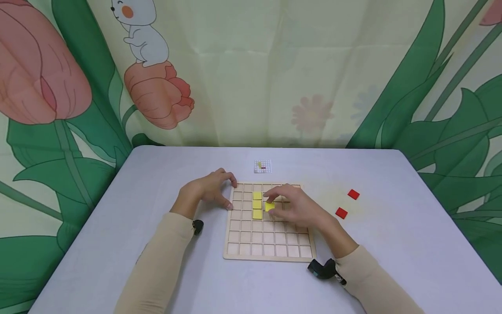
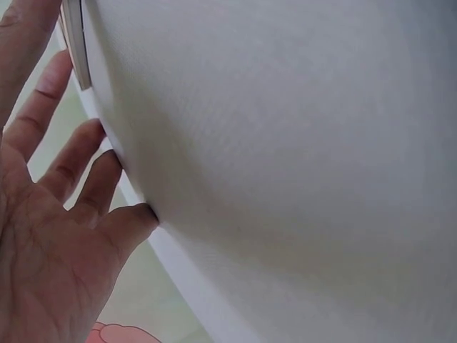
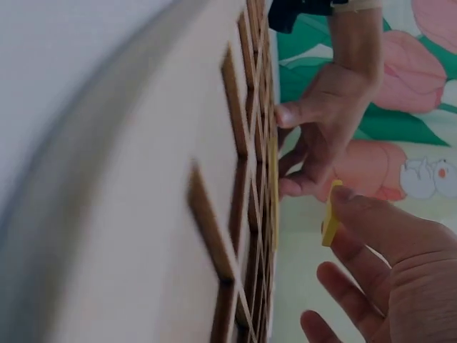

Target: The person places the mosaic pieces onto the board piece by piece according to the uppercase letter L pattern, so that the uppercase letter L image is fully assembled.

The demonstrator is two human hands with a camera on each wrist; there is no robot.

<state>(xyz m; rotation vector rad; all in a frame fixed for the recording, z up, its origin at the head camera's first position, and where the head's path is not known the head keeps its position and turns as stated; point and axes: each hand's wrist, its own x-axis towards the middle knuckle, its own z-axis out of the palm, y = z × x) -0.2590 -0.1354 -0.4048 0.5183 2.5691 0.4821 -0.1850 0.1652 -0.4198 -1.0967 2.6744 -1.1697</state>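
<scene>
A wooden grid board (image 1: 268, 250) lies on the table, with a column of three yellow square tiles (image 1: 257, 204) set in its cells. Over the board, just right of that column, my right hand (image 1: 292, 204) pinches another yellow tile (image 1: 269, 206) between thumb and fingers. The right wrist view shows this yellow tile (image 3: 330, 214) held above the grid, apart from it. My left hand (image 1: 209, 188) touches the board's left edge with thumb and fingertips spread. In the left wrist view its fingers (image 2: 75, 161) reach down to the table beside the board's corner (image 2: 80, 57).
Two red square tiles, an upper one (image 1: 353, 194) and a lower one (image 1: 341, 213), lie on the white table (image 1: 157, 174) right of the board. A small printed pattern card (image 1: 262, 166) lies behind the board. A patterned curtain (image 1: 243, 87) hangs beyond the table's far edge.
</scene>
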